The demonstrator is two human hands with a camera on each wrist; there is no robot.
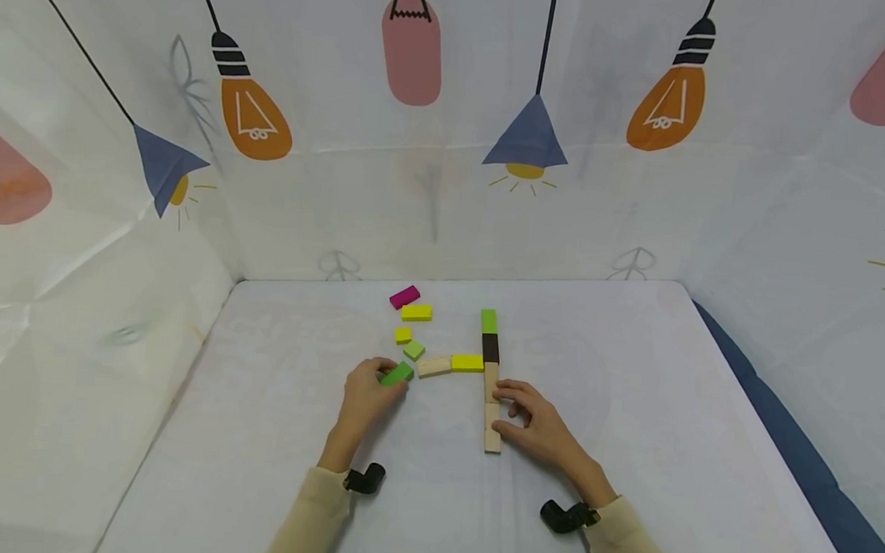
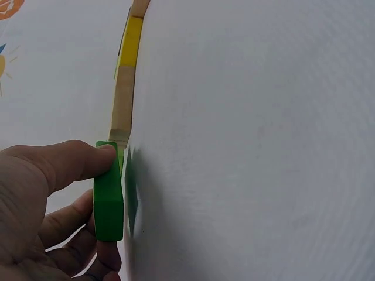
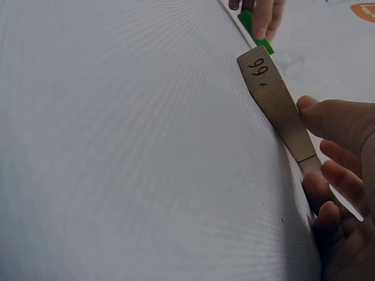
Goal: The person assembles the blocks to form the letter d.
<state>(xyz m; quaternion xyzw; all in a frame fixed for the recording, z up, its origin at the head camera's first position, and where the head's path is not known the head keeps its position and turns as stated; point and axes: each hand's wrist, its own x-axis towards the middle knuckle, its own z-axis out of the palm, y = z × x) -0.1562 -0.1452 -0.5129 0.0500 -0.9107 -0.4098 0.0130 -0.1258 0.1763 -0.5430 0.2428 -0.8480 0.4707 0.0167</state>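
Note:
My left hand (image 1: 364,396) pinches a green block (image 1: 398,374) between thumb and fingers, close over the table. In the left wrist view this green block (image 2: 109,193) is tilted. My right hand (image 1: 543,430) touches the right side of a straight column of blocks with thumb and fingertips. That column has two plain wooden blocks (image 1: 492,429) nearest me, then a dark block (image 1: 490,347) and a light green block (image 1: 488,321). A yellow block (image 1: 467,362) and another plain block (image 1: 434,366) run left from the column. Marks are printed on one wooden block end (image 3: 258,67).
Left of the column lie a small light green block (image 1: 414,349), a small yellow block (image 1: 403,335), a longer yellow block (image 1: 416,313) and a magenta block (image 1: 405,297). They rest on a white-covered table (image 1: 269,434). A printed curtain (image 1: 431,201) stands behind.

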